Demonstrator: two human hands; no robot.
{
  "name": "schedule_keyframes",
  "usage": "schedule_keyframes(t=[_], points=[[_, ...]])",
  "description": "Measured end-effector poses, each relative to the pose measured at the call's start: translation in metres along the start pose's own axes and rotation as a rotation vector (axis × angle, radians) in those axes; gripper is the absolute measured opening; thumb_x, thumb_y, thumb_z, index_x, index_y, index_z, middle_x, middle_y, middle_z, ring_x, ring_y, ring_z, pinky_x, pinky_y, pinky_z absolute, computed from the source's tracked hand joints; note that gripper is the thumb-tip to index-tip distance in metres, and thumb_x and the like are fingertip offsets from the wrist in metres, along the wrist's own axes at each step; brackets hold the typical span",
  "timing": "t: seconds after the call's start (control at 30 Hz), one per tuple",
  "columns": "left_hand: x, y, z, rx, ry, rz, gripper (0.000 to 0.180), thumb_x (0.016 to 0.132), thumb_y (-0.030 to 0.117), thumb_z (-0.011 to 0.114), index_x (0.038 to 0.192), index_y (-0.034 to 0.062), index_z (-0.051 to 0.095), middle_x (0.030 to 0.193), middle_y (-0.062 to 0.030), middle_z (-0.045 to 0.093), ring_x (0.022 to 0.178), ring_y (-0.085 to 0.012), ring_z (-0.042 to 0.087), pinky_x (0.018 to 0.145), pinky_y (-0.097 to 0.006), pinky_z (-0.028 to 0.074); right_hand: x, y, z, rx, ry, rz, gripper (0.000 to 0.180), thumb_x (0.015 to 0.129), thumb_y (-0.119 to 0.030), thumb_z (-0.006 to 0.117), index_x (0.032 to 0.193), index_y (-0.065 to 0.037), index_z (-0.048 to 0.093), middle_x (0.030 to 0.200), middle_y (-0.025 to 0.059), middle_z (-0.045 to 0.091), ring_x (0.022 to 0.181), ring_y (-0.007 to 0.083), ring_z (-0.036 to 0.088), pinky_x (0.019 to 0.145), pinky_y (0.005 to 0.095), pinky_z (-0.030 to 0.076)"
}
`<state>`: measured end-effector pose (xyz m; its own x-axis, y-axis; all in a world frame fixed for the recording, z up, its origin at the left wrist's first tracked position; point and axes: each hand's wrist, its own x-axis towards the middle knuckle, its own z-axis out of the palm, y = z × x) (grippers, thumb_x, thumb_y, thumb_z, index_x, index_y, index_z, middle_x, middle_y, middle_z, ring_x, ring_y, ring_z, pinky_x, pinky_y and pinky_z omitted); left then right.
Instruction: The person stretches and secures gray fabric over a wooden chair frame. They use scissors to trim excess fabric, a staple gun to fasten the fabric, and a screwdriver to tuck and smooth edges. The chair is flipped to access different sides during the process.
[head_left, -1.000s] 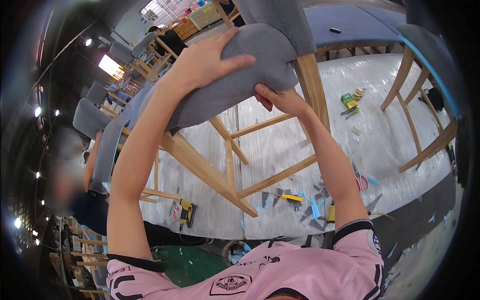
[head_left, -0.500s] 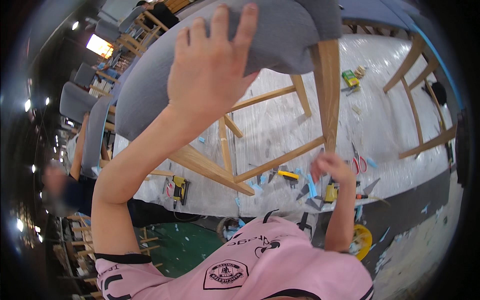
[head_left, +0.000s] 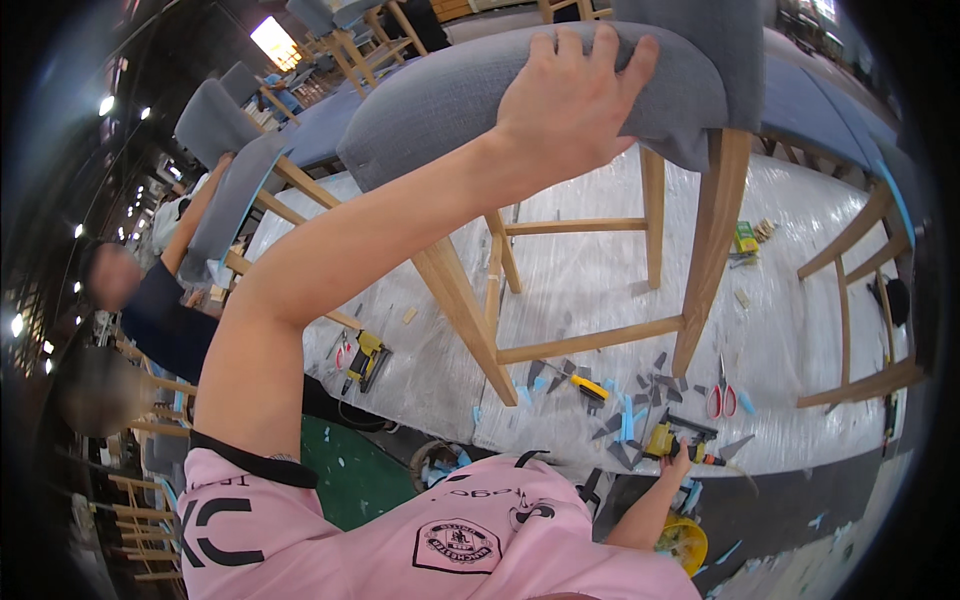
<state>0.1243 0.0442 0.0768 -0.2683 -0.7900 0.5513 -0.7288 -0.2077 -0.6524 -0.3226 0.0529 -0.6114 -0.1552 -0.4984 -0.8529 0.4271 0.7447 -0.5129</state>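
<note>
My left hand (head_left: 575, 95) lies on the padded seat of a grey chair (head_left: 440, 105), its fingers spread over the fabric. The chair has pale wooden legs joined by rails and stands tilted on a plastic-wrapped tabletop (head_left: 560, 270). Low at the right, my right hand (head_left: 680, 460) is closed round the grip of a yellow and black staple gun (head_left: 662, 438) with a hose fitting at its end. The gun is at the table's near edge, among dark and blue scraps.
A second staple gun (head_left: 368, 360) lies left of the chair, and a yellow-handled screwdriver (head_left: 588, 386) and red-handled scissors (head_left: 722, 390) lie nearer the right. Another chair frame (head_left: 840, 300) stands far right. A yellow bucket (head_left: 690, 545) is below. A co-worker (head_left: 165, 310) works at left beside another chair.
My right hand has dropped from above the scraps to the staple gun and closed on it. My left hand stays on the seat. The whole view has shifted.
</note>
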Motion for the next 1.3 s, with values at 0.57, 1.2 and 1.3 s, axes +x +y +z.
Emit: schedule_keyframes(t=[0.57, 1.2, 1.3], points=[[0.012, 0.015, -0.030, -0.117, -0.145, -0.006, 0.093, 0.083, 0.044, 0.077, 0.155, 0.0009, 0.036, 0.134, -0.0241, 0.054, 0.117, -0.0380, 0.055, 0.099, -0.049, 0.045, -0.309, -0.109, 0.158, 0.561, -0.764, -0.626, 0.068, 0.094, -0.020, 0.067, 0.154, -0.025, 0.035, 0.143, 0.0143, 0.055, 0.126, 0.0333, 0.059, 0.095, 0.0530, 0.058], [-0.001, 0.024, 0.001, 0.108, -0.012, -0.033, 0.108, 0.068, 0.029, 0.093, 0.158, 0.0153, 0.035, 0.143, -0.0189, 0.052, 0.121, -0.0392, 0.057, 0.101, -0.049, 0.046, -0.447, -0.171, 0.344, 0.186, -1.227, -1.698, 0.026, 0.073, -0.005, 0.080, 0.095, -0.006, 0.066, 0.125, 0.0155, 0.065, 0.128, 0.0399, 0.059, 0.103, 0.0436, 0.051], [-0.001, 0.027, -0.001, 0.113, -0.004, -0.028, 0.108, 0.067, 0.027, 0.093, 0.158, 0.0155, 0.035, 0.143, -0.0181, 0.052, 0.122, -0.0385, 0.056, 0.102, -0.049, 0.046, -0.450, -0.171, 0.343, 0.177, -1.192, -1.663, 0.030, 0.073, -0.001, 0.078, 0.101, -0.007, 0.069, 0.127, 0.0179, 0.063, 0.126, 0.0370, 0.060, 0.099, 0.0389, 0.054]])
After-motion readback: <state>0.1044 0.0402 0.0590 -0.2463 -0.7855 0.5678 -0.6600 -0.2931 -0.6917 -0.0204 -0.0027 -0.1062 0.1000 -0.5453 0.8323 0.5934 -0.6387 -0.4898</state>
